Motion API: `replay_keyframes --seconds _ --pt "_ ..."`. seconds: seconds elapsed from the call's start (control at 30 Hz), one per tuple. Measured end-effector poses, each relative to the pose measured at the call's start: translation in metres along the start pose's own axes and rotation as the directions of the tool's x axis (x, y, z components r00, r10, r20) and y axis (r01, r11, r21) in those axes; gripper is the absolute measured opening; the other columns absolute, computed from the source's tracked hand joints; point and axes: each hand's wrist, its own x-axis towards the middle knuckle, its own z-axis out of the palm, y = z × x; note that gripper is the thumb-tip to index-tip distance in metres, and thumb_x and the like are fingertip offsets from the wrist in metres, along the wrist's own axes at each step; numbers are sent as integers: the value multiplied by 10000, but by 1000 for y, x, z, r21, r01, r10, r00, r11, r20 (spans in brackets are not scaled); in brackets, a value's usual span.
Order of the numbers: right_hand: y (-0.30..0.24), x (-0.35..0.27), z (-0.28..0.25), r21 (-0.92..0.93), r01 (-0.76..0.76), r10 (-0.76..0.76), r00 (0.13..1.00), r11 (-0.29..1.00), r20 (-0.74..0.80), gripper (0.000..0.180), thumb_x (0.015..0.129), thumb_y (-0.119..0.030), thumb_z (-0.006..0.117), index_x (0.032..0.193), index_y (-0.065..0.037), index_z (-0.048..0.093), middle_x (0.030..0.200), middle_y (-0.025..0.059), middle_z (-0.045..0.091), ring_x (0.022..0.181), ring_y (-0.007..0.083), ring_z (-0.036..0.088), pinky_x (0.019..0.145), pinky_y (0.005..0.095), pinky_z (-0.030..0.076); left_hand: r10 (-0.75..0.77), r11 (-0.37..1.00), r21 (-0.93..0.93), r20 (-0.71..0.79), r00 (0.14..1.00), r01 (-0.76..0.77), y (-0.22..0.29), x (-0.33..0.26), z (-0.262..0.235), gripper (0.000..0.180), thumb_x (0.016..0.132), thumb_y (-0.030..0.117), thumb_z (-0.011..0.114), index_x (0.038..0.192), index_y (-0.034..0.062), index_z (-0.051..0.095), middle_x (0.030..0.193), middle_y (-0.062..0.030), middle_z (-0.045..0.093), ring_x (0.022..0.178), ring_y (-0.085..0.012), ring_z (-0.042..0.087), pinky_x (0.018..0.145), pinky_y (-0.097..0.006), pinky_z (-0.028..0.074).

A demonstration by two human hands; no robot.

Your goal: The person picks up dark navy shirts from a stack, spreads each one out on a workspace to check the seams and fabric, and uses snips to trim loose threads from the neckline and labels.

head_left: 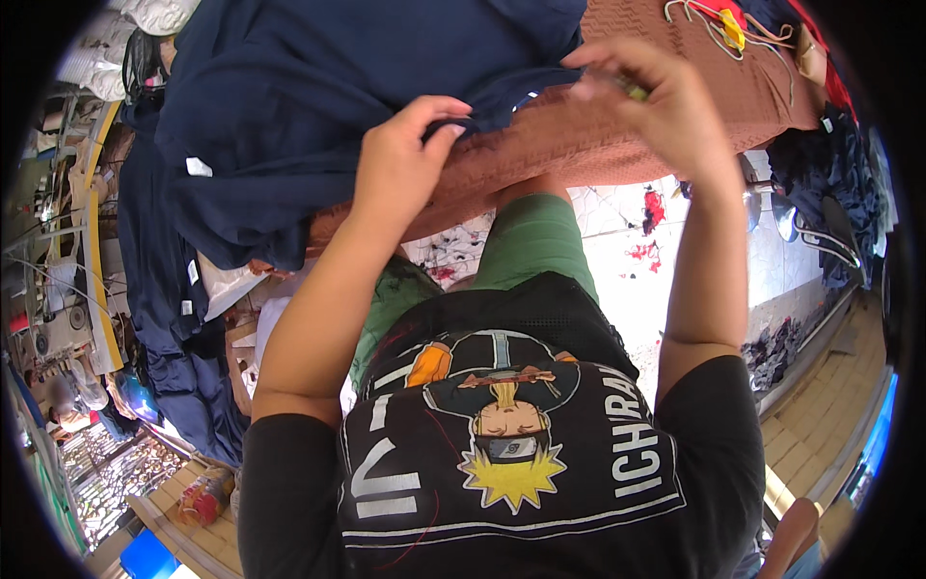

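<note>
A large navy blue garment lies spread over a brown textured cloth in front of me. My left hand is closed, pinching the garment's near edge between thumb and forefinger. To its right, my right hand is curled round a small yellow-green thing, mostly hidden by the fingers and blurred. The right thumb and forefinger are at the right end of the garment's edge; whether they grip it I cannot tell. A small white tag shows on the navy fabric left of my left hand.
Navy fabric hangs down at the left. Cords and a yellow piece lie on red cloth at the far right. Dark clothes are heaped at right. Red and dark scraps lie on the white tiled floor.
</note>
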Motion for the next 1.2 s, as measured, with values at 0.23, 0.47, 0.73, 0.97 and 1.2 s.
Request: replay_keyframes --seconds 0.23,0.47,0.73,0.97,1.2 --pt "-11 13 74 231 -134 126 991 964 50 307 794 -91 759 1090 -72 680 663 -65 451 673 33 456 609 205 403 -276 801 -525 99 956 286 1 14 -23 263 894 32 636 1153 0 603 1015 -50 664 928 -62 598 860 -198 454" --pt "4 29 84 466 -192 193 980 864 47 231 865 -236 712 887 -7 695 696 -30 592 670 55 492 635 255 437 -192 873 -457 1 981 171 6 11 -27 279 873 7 657 1148 0 614 1008 -37 670 933 -66 593 854 -203 457" --pt "1 27 85 407 -213 211 976 888 50 246 870 -258 702 855 -13 679 639 -32 540 628 52 462 587 248 414 -193 950 -256 -25 981 180 9 12 -29 118 878 13 658 990 -13 685 1075 -53 659 880 -73 601 794 -199 476" --pt "-4 16 75 389 -117 81 991 914 107 212 842 -233 718 854 -24 681 655 34 615 605 91 538 585 285 440 230 955 -218 117 966 -201 10 26 -46 202 955 152 570 949 -26 666 1073 -95 654 989 -147 606 857 -275 464" --pt "9 15 30 423 -58 146 973 904 -177 180 882 -228 672 898 -54 712 686 -9 641 643 74 549 605 270 448 516 783 211 303 801 -585 61 101 -21 211 886 148 628 1068 46 657 1098 -94 659 1041 -236 618 907 -313 463"
